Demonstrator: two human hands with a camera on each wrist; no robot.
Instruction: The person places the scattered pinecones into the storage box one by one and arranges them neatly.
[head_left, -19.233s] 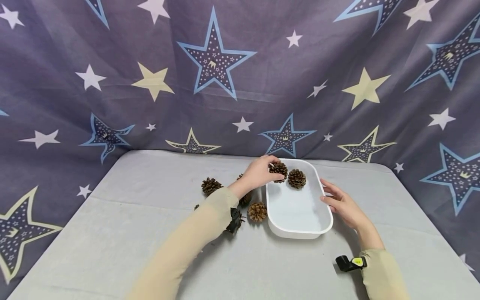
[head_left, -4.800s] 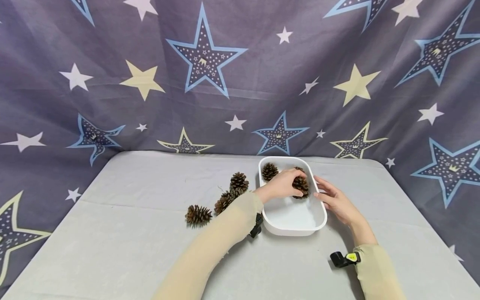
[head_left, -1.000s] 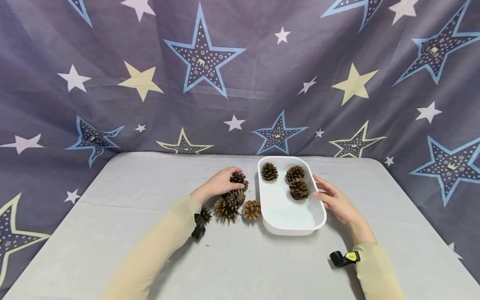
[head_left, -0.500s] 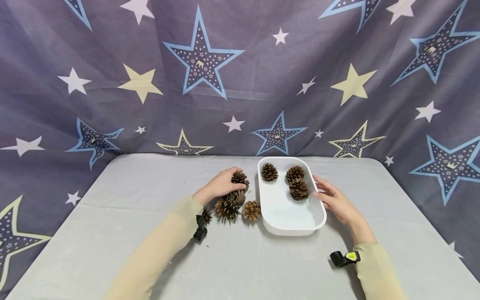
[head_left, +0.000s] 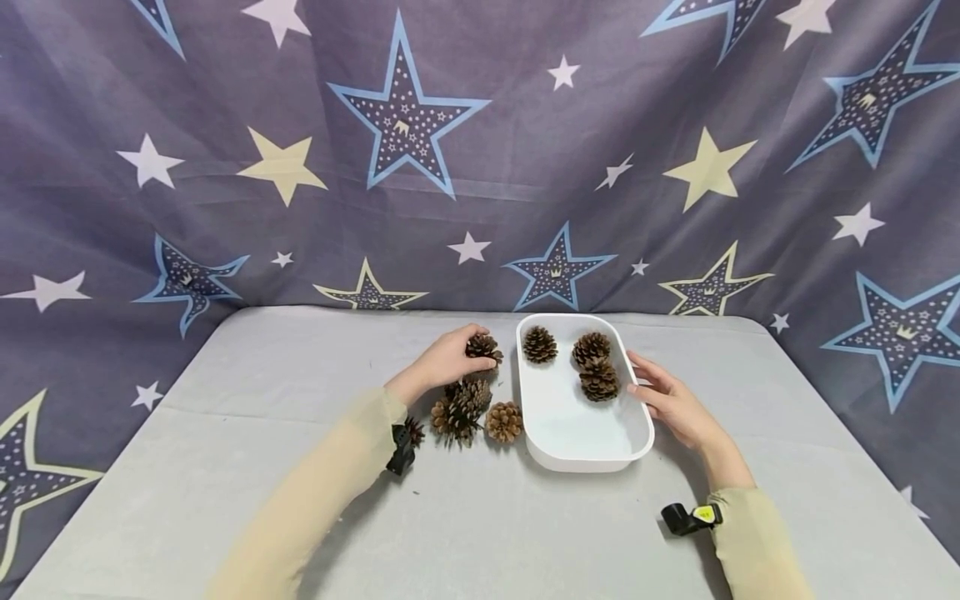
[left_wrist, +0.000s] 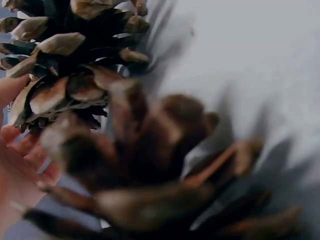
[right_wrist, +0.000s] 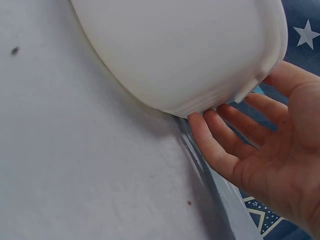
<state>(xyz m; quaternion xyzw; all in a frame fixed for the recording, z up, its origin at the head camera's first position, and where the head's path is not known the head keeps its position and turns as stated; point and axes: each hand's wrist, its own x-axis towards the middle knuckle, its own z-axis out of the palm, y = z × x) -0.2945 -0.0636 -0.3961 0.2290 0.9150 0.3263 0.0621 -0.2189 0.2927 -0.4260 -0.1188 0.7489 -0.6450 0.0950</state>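
In the head view, my left hand grips a brown pine cone between thumb and fingers, left of the white box. Part of this pine cone shows beside the fingers in the left wrist view, where a blurred pine cone fills the foreground. Three pine cones lie in the box: one at the far left corner and two touching on the right. My right hand touches the box's right side; the right wrist view shows its fairly straight fingers against the wall.
Several more pine cones lie on the grey cloth: a cluster below the left hand, a lighter one by the box, and one partly hidden by the left wrist camera. Behind hangs a star-patterned curtain.
Earlier, the left hand was inside the box with a pine cone, then came back to the pile. Since half a second ago it has shifted a pine cone slightly up and right. The right hand stays.
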